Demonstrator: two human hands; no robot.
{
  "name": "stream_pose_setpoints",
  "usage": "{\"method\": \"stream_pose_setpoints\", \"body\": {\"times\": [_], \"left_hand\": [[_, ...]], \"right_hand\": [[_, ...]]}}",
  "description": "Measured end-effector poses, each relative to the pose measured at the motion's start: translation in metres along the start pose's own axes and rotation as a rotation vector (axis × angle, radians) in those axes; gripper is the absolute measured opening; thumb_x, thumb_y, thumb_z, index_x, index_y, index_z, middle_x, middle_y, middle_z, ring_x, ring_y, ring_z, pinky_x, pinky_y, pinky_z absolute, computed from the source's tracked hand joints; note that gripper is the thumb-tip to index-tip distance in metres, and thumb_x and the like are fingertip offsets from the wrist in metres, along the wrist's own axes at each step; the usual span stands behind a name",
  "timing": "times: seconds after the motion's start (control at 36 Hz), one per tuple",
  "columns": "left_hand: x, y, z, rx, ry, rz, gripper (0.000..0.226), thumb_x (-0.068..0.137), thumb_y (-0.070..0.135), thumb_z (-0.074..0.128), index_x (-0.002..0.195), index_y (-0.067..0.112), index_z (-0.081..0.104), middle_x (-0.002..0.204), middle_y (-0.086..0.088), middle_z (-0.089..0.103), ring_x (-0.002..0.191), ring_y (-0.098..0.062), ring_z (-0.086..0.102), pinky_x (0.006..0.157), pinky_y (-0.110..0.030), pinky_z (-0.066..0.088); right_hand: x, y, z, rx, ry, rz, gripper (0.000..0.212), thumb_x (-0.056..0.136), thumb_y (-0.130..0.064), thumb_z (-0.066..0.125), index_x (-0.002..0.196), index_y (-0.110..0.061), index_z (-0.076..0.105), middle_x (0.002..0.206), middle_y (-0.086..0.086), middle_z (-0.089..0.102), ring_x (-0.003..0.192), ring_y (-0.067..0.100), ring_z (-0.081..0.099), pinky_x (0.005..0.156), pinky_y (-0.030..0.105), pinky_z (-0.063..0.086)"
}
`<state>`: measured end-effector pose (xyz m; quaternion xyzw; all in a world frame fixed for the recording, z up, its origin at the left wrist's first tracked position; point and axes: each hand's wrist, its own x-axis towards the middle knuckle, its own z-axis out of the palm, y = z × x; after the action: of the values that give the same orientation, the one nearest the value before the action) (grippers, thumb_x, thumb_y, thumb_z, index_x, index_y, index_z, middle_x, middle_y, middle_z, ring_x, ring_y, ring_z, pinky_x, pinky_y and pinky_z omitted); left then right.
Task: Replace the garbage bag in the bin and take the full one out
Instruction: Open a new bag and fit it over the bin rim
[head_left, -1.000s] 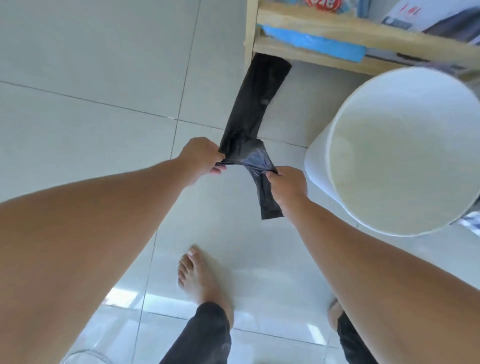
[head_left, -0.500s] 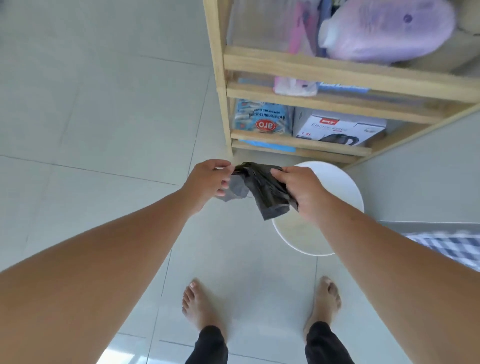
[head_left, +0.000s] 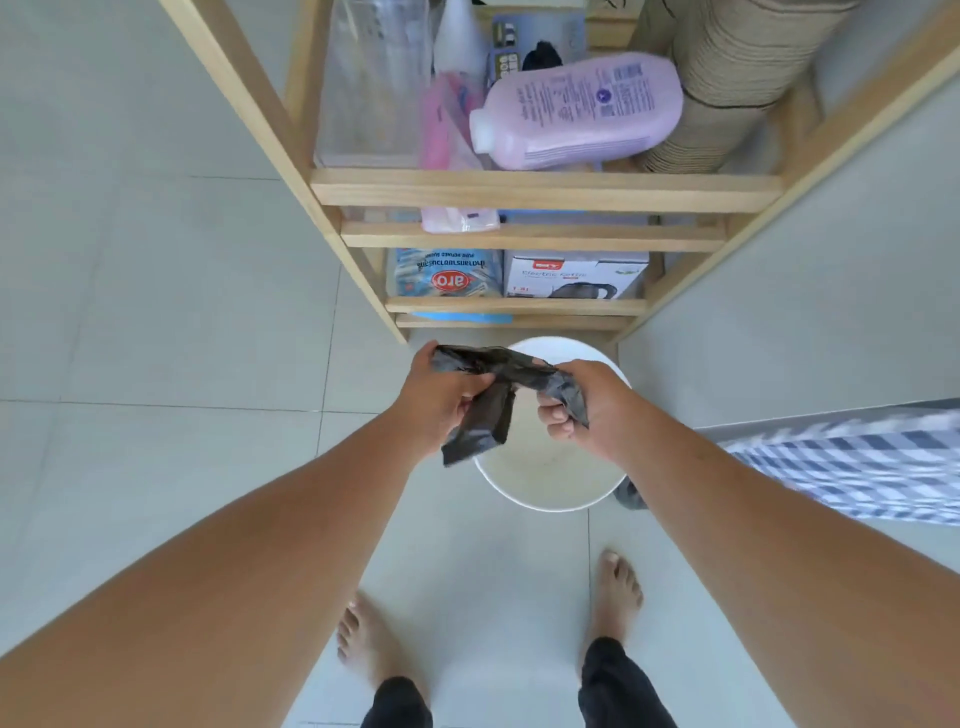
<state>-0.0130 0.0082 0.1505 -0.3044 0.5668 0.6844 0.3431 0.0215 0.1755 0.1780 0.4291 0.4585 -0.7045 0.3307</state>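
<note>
Hands grip a folded black garbage bag (head_left: 498, 371) above the white bin (head_left: 550, 488): left hand (head_left: 441, 400) and right hand (head_left: 582, 405) stretch it sideways, one folded end hanging downward.

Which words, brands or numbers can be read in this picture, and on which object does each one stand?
"aro": red oval logo, seen upside down, on the blue packet on a lower shelf.
"Electric Kettle": on the white box beside it.
Small lines on the blue packet: too blurred to read.
Back label on the purple bottle: too small to read.
Red mark and numbers on the white box: unreadable.
</note>
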Motion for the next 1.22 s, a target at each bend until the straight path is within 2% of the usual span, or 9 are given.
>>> {"method": "stream_pose_setpoints", "body": {"times": [0.11, 0.19, 0.36, 0.56, 0.67, 0.81, 0.94, 1.03, 1.22], "left_hand": [[0.003, 0.004, -0.011, 0.652, -0.019, 0.086, 0.094, 0.072, 0.010, 0.081, 0.149, 0.029, 0.030, 0.122, -0.001, 0.064, 0.110, -0.022, 0.063, 0.099, -0.035, 0.047], [-0.001, 0.009, -0.017, 1.249, -0.142, 0.184, 0.080, 0.079, 0.013, 0.074, 0.148, 0.029, 0.037, 0.114, 0.003, 0.069, 0.106, -0.017, 0.061, 0.090, -0.025, 0.039], [-0.004, 0.031, -0.026, 1.613, -0.188, 0.247, 0.023, 0.091, 0.021, 0.063, 0.111, 0.020, 0.074, 0.111, 0.002, 0.068, 0.095, -0.013, 0.055, 0.084, -0.025, 0.037], [-0.025, 0.055, 0.013, 1.457, -0.241, 0.208, 0.015, 0.077, 0.030, 0.080, 0.089, 0.023, 0.074, 0.094, 0.007, 0.071, 0.087, -0.012, 0.063, 0.076, -0.025, 0.044], [-0.029, 0.054, 0.036, 1.244, -0.259, 0.222, 0.020, 0.076, 0.013, 0.081, 0.074, 0.021, 0.062, 0.080, 0.002, 0.069, 0.072, -0.011, 0.061, 0.070, -0.023, 0.044], [-0.031, 0.041, 0.054, 1.039, -0.255, 0.119, 0.041, 0.071, 0.013, 0.085, 0.105, 0.026, 0.067, 0.092, 0.000, 0.074, 0.082, -0.014, 0.070, 0.073, -0.025, 0.052], [-0.032, 0.020, 0.071, 0.936, -0.227, 0.040, 0.053, 0.062, 0.019, 0.092, 0.106, 0.020, 0.062, 0.093, -0.005, 0.072, 0.077, -0.018, 0.071, 0.068, -0.027, 0.055], [-0.033, 0.009, 0.073, 0.892, -0.230, 0.019, 0.059, 0.058, 0.018, 0.093, 0.106, 0.015, 0.058, 0.093, -0.007, 0.072, 0.073, -0.018, 0.070, 0.070, -0.029, 0.056], [-0.032, -0.002, 0.069, 0.770, -0.189, -0.058, 0.054, 0.066, 0.018, 0.089, 0.107, 0.014, 0.054, 0.086, -0.008, 0.072, 0.068, -0.018, 0.069, 0.063, -0.027, 0.056]], "right_hand": [[0.004, 0.000, -0.028, 0.097, 0.152, -0.082, 0.029, 0.097, -0.020, 0.042, 0.069, -0.019, 0.047, 0.035, -0.004, 0.034, 0.027, 0.010, 0.031, 0.033, 0.013, 0.019], [0.002, -0.008, -0.059, 0.218, 0.219, -0.127, 0.025, 0.098, -0.024, 0.043, 0.074, -0.019, 0.051, 0.037, -0.004, 0.036, 0.029, 0.010, 0.034, 0.036, 0.015, 0.023], [-0.014, -0.027, -0.100, 0.262, 0.306, -0.201, 0.020, 0.092, -0.026, 0.062, 0.081, -0.011, 0.056, 0.067, 0.009, 0.056, 0.042, 0.017, 0.045, 0.038, 0.020, 0.039], [-0.032, -0.054, -0.117, 0.537, 0.161, -0.258, 0.031, 0.097, -0.035, 0.052, 0.076, -0.013, 0.055, 0.050, 0.002, 0.057, 0.038, 0.014, 0.054, 0.039, 0.018, 0.046], [-0.038, -0.056, -0.122, 0.666, 0.209, -0.293, 0.037, 0.100, -0.037, 0.040, 0.100, -0.003, 0.056, 0.089, 0.017, 0.067, 0.071, 0.029, 0.066, 0.056, 0.034, 0.059], [-0.032, -0.022, -0.111, 0.272, 0.300, -0.104, 0.028, 0.092, -0.009, 0.045, 0.117, 0.001, 0.054, 0.098, 0.018, 0.065, 0.081, 0.032, 0.064, 0.064, 0.041, 0.058], [-0.022, 0.007, -0.087, -0.003, 0.070, 0.038, 0.046, 0.088, -0.042, 0.058, 0.113, -0.004, 0.060, 0.108, 0.015, 0.070, 0.094, 0.029, 0.064, 0.072, 0.037, 0.054], [-0.011, 0.017, -0.073, -0.069, 0.068, 0.065, 0.050, 0.083, -0.053, 0.062, 0.104, -0.008, 0.062, 0.090, 0.006, 0.070, 0.079, 0.019, 0.062, 0.068, 0.031, 0.050], [0.000, 0.033, -0.056, -0.098, 0.115, 0.069, 0.014, 0.088, -0.015, 0.058, 0.074, -0.014, 0.055, 0.062, 0.000, 0.051, 0.054, 0.012, 0.040, 0.055, 0.025, 0.038]]}}
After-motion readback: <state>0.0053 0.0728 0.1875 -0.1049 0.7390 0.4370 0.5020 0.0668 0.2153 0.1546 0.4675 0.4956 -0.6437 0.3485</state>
